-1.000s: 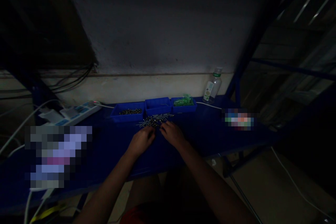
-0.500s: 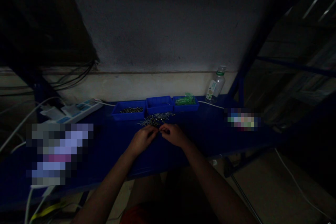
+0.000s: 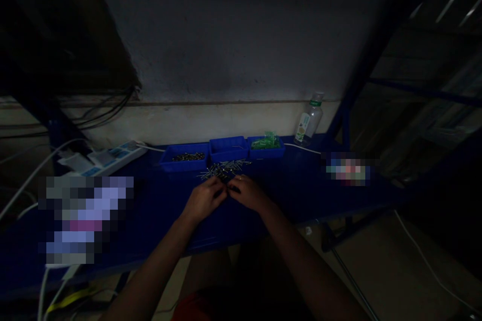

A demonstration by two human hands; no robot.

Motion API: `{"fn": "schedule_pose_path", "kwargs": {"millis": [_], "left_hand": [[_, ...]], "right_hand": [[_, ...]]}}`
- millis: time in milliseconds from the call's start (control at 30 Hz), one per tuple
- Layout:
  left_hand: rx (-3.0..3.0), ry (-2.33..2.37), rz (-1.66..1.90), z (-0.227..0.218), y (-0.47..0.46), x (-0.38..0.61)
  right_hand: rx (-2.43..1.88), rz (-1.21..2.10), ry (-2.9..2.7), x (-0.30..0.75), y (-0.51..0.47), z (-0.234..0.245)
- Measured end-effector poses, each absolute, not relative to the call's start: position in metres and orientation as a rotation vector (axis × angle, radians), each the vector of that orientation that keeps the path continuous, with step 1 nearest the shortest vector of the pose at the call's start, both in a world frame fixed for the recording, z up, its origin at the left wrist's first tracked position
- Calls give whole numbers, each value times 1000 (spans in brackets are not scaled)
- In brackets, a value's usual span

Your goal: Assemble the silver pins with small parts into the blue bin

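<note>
My left hand (image 3: 206, 199) and my right hand (image 3: 246, 191) meet over the front of the blue table, fingertips pinched close together. What they hold between them is too small and dark to make out. Just beyond the fingers lies a loose pile of thin metal screws or pins (image 3: 226, 167). Behind it stand three blue bins in a row. Small brassy metal pieces (image 3: 188, 157) fill part of the left bin (image 3: 165, 164). The middle bin (image 3: 228, 155) shows one thin piece, and the right bin (image 3: 266, 152) holds green plastic material (image 3: 265, 141).
A clear bottle (image 3: 309, 120) with a green band stands at the back right against the wall. On the left lies a white power strip (image 3: 113, 156) with plugs and cables. Blurred-out items sit at the table's left (image 3: 86, 220) and right (image 3: 348, 169).
Both hands stay at nearly the same place with slightly shifted fingers. The small dark piece seen between the fingertips before is now hard to see. The view has shifted slightly.
</note>
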State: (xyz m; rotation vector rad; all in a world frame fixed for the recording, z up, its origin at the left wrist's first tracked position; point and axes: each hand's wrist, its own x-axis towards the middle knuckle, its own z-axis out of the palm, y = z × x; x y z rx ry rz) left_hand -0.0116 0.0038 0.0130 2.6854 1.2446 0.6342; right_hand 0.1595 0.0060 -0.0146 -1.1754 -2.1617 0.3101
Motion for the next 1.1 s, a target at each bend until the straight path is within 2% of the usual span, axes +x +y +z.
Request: {"fn": "schedule_pose_path", "kwargs": {"millis": [333,800,1100], "left_hand": [[2656,1338,728,13,3,-9],[2566,1256,619,5,10,-10],[2371,1109,822,3,16,-13]], "right_hand": [[-1170,314,-2154,159,4,-13],[-1151,424,-2022,159,1,-6],[-1150,475,-1961,159,2,-8]]}}
